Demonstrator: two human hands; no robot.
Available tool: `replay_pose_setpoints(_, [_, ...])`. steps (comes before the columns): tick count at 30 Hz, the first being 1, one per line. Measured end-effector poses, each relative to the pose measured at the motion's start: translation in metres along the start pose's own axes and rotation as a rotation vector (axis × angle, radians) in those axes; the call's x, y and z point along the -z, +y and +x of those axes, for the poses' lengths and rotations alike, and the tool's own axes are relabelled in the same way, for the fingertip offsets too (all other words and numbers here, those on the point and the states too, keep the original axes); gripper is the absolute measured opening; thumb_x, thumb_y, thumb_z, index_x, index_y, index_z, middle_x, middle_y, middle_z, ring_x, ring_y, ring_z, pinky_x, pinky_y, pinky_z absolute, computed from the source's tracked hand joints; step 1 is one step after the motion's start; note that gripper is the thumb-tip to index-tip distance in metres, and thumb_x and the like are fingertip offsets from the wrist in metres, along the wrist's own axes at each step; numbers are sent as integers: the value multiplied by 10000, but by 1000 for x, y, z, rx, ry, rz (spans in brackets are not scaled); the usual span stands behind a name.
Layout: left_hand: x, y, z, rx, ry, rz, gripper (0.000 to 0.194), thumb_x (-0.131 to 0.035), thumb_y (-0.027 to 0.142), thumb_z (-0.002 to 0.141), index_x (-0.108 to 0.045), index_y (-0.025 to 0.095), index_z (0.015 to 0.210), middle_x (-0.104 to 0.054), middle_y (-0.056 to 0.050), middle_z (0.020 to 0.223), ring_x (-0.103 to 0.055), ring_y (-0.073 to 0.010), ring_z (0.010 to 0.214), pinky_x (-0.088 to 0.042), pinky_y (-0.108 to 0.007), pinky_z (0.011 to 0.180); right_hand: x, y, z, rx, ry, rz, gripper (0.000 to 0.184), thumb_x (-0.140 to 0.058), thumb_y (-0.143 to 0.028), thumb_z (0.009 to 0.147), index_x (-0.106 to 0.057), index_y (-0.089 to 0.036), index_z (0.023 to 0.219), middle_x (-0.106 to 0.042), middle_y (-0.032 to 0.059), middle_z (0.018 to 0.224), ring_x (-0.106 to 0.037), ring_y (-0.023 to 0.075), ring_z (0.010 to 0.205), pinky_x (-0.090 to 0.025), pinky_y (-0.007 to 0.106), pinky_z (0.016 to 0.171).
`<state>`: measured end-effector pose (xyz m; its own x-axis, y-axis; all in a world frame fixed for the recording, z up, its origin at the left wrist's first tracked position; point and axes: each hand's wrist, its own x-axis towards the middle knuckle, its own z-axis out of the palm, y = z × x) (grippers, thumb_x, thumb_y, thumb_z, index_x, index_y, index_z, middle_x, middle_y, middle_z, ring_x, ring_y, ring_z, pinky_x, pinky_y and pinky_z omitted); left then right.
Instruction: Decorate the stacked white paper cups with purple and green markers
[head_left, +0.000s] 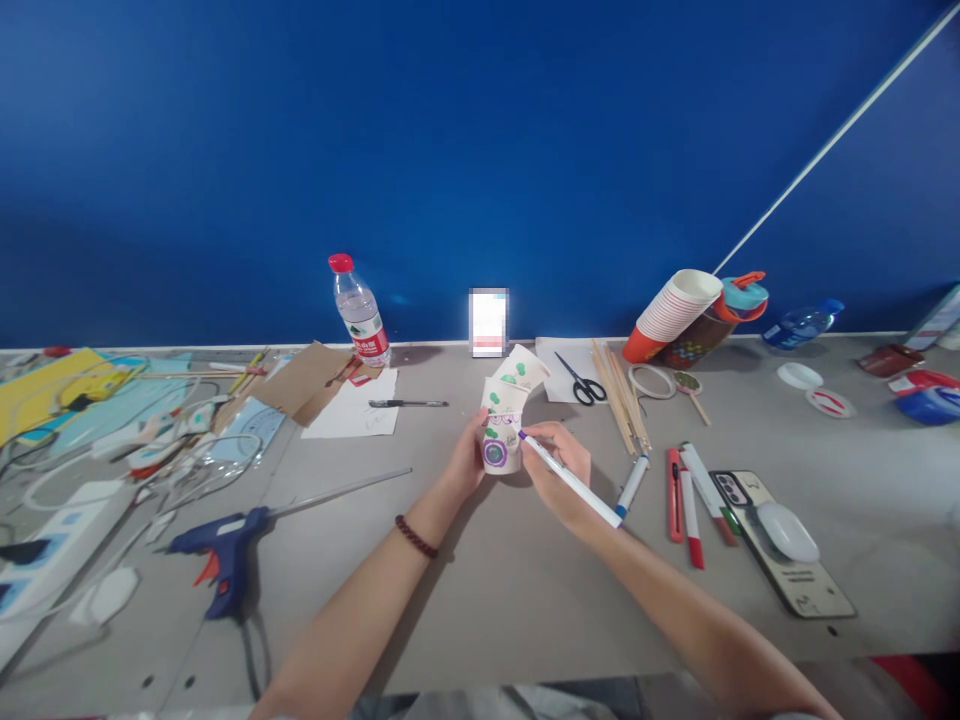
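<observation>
Near the middle of the table, my left hand grips a paper cup craft from its left side. The craft looks like several white paper cups joined in a bent stack, with green blots and purple ring and scallop drawings. A white marker with a purple tip sits in the closed fingers of my right hand. Its tip touches or nearly touches the right side of the cups. The blue end of the marker points down and right, over my forearm. Part of my left fingers is hidden behind the cups.
Left are a hot glue gun, power strip, water bottle and black pen. Right are scissors, wooden sticks, stacked paper cups, a red cutter and a phone under a white mouse.
</observation>
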<state>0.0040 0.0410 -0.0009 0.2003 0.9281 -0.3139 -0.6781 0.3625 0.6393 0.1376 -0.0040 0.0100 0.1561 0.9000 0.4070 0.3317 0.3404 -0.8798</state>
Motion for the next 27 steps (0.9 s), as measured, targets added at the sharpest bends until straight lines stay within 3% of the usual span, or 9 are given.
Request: replay_pose_setpoints(27, [0, 0, 0, -17, -34, 2, 327, -678, 388, 782, -696, 133, 985, -734, -95, 978, -677, -241, 933, -482, -349, 910, -1, 3, -1, -4, -15, 10, 119, -639, -206, 790, -669, -223, 905, -687, 45, 898, -686, 171, 713, -580, 295, 656])
